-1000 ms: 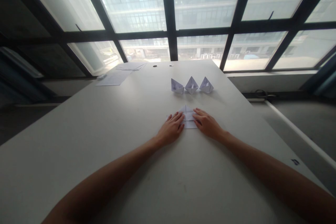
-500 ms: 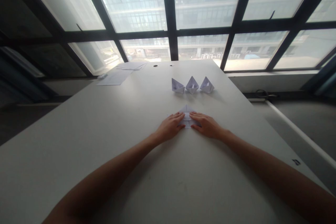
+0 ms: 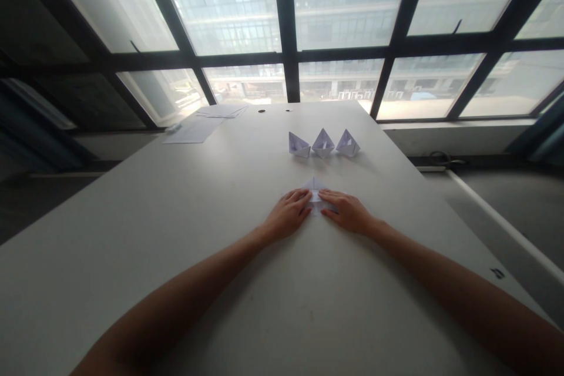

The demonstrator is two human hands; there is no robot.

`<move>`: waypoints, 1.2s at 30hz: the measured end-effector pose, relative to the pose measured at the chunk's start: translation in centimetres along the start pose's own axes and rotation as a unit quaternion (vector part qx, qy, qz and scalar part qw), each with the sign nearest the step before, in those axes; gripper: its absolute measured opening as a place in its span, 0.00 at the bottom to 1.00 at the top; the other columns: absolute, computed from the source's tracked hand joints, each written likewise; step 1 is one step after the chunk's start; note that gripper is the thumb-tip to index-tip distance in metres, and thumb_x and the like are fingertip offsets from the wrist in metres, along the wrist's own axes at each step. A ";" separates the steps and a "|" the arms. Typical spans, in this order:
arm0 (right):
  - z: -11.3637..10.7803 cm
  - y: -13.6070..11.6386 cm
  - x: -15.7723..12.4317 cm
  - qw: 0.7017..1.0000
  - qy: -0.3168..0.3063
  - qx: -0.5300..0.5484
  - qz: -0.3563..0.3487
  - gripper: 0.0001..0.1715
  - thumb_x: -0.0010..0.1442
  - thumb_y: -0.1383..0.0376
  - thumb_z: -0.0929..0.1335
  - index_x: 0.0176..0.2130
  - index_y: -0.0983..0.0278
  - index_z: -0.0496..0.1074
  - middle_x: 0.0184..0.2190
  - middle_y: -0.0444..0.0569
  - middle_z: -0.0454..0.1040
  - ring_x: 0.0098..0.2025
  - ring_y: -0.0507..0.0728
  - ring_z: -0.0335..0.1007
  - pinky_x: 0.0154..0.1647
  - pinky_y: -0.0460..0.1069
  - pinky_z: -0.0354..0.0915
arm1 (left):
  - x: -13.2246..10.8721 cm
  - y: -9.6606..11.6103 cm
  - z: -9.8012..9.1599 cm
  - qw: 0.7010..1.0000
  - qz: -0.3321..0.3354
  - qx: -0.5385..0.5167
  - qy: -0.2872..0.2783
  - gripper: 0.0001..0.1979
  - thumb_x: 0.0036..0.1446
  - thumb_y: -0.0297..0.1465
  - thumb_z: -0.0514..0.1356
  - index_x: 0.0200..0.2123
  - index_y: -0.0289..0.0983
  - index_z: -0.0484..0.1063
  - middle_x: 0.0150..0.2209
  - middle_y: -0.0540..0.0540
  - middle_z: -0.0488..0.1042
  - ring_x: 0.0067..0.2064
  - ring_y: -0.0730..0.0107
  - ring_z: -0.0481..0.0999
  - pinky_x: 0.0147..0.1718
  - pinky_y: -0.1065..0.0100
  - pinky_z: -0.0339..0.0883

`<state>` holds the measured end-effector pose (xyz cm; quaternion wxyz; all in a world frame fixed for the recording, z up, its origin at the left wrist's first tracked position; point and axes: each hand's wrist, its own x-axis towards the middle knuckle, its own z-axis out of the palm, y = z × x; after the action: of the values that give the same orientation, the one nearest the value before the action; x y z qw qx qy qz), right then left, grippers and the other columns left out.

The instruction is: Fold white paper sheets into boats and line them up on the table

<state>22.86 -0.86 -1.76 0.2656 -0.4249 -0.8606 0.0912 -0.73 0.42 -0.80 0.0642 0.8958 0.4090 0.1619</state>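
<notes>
Hands (image 3: 288,213) on folded paper (image 3: 314,195), three paper boats (image 3: 323,145) beyond

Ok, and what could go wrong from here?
The left hand and right hand both rest on the folded paper; uneven pressure might skew a crease.
Their fingers cover much of it, so a misaligned edge underneath could go unnoticed.
Three boats stand close together just beyond; a forward reach might knock one into its neighbour.

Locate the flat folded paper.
In the head view, the folded paper lies just right of centre, under left hand and right hand, nearer than the paper boats.
</notes>
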 end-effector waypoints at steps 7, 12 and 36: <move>0.6 0.4 0.1 1.000 -0.019 -0.003 0.004 0.25 0.66 0.66 0.64 0.62 0.65 0.68 0.64 0.57 0.65 0.67 0.60 0.59 0.68 0.59 0.55 | 0.0 -0.3 0.4 0.997 -0.005 0.008 -0.079 0.27 0.71 0.39 0.43 0.69 0.39 0.53 0.72 0.41 0.47 0.73 0.55 0.42 0.68 0.48 0.43; 0.4 0.7 0.2 1.000 -0.030 -0.007 0.002 0.25 0.66 0.66 0.64 0.62 0.65 0.68 0.64 0.58 0.65 0.67 0.61 0.58 0.68 0.60 0.55 | 0.4 -1.5 -0.8 0.991 0.019 -0.040 -0.129 0.27 0.70 0.34 0.46 0.70 0.36 0.52 0.72 0.40 0.44 0.72 0.59 0.43 0.68 0.53 0.43; -1.1 0.2 0.0 0.995 0.027 -0.063 0.071 0.16 0.67 0.65 0.64 0.49 0.54 0.78 0.48 0.45 0.80 0.48 0.60 0.78 0.48 0.51 0.70 | 0.4 -1.5 -1.0 0.996 -0.041 -0.005 0.073 0.12 0.66 0.34 0.58 0.49 0.48 0.79 0.47 0.50 0.81 0.47 0.61 0.80 0.48 0.63 0.72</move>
<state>23.59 -0.78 -0.89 0.2540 -0.5034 -0.8247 0.0437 -1.93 1.70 -0.16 0.0455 0.8637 0.4481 0.2264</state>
